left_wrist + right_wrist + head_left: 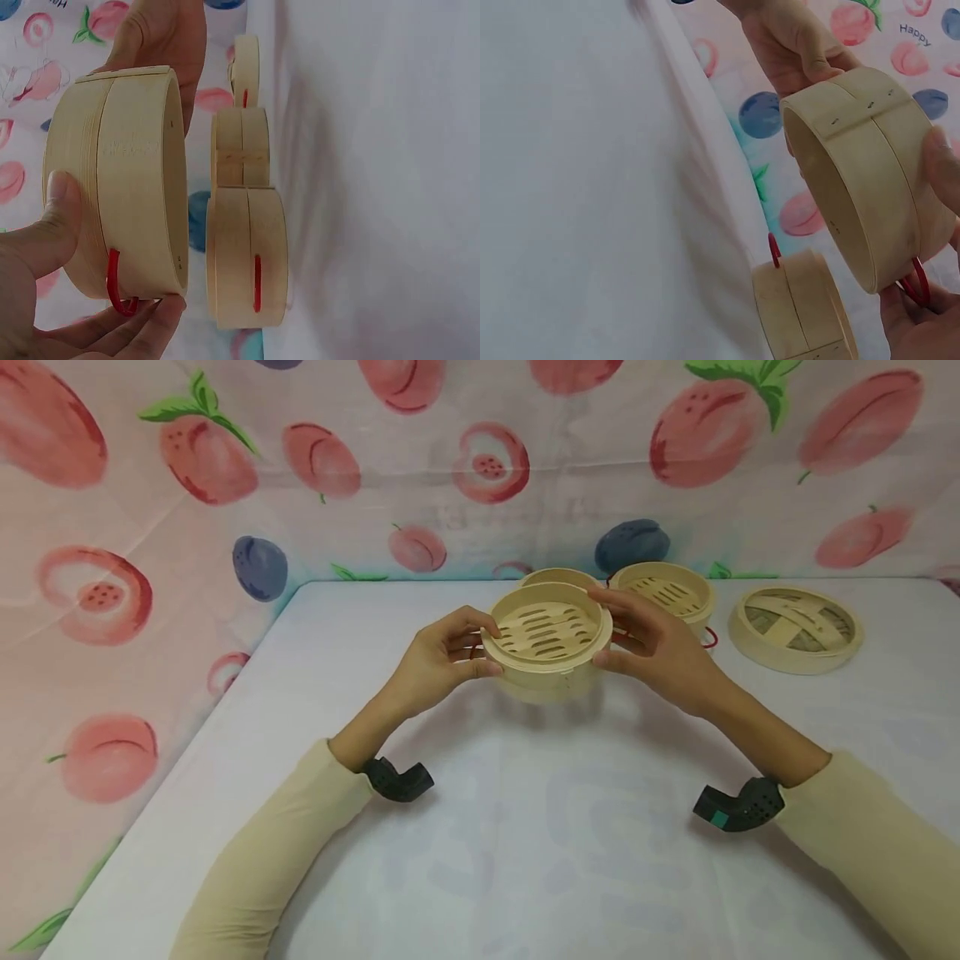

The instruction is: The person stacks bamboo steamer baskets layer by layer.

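A round bamboo steamer basket (546,681) with a slatted floor is held up off the table between both hands, its open top tilted towards me. My left hand (438,660) grips its left side, thumb on the outer wall and fingers around the rim. On the opposite side, my right hand (663,652) grips the wall with thumb in front and fingers at the far rim. A red loop (120,289) hangs from the basket wall by the left fingers; another red loop (916,283) shows near the right fingers. The underside is hollow in both wrist views.
Behind the held basket stands another steamer basket (558,577), mostly hidden. Beside it is a further slatted basket (667,593) with a red loop. A woven steamer lid (795,628) lies at the right on the white table (525,843). Fruit-print cloth (562,460) hangs behind.
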A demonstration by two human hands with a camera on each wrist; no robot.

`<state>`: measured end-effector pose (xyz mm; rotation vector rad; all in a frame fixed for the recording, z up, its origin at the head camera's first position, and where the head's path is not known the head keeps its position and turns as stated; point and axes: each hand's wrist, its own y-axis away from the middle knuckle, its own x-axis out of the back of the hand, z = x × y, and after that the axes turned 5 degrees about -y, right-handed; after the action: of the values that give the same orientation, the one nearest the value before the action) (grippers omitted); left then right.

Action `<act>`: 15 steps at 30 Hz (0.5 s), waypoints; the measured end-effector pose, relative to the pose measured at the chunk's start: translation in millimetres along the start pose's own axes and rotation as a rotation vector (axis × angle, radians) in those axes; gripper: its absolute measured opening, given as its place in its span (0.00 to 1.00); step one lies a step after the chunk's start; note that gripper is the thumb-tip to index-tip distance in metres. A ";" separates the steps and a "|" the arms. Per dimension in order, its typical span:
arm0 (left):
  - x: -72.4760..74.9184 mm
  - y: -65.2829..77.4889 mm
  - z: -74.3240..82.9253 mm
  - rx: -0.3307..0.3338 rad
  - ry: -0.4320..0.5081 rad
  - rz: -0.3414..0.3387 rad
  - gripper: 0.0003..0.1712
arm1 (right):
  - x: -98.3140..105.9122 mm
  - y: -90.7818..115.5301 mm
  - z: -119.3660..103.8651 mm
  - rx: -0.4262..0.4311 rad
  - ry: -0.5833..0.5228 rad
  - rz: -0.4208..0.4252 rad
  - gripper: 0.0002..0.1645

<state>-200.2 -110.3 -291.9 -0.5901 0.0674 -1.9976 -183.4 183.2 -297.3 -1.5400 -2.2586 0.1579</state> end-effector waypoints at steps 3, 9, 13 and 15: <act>-5.5 -0.2 1.7 -0.027 -0.017 -0.016 0.21 | 1.5 10.3 -0.6 0.001 -0.004 0.021 0.41; -17.0 1.4 -1.3 -0.057 0.043 -0.060 0.27 | 1.9 27.9 -0.4 0.030 -0.031 0.025 0.42; -23.9 5.3 -6.8 -0.054 0.080 -0.068 0.33 | -0.1 38.9 2.8 0.058 -0.064 0.031 0.43; -27.2 7.6 -9.4 -0.049 0.095 -0.063 0.35 | -1.5 43.3 5.4 0.062 -0.100 0.037 0.43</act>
<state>-187.9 -92.8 -312.7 -0.5346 0.1578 -2.0895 -147.5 199.3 -316.1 -1.5751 -2.2791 0.3195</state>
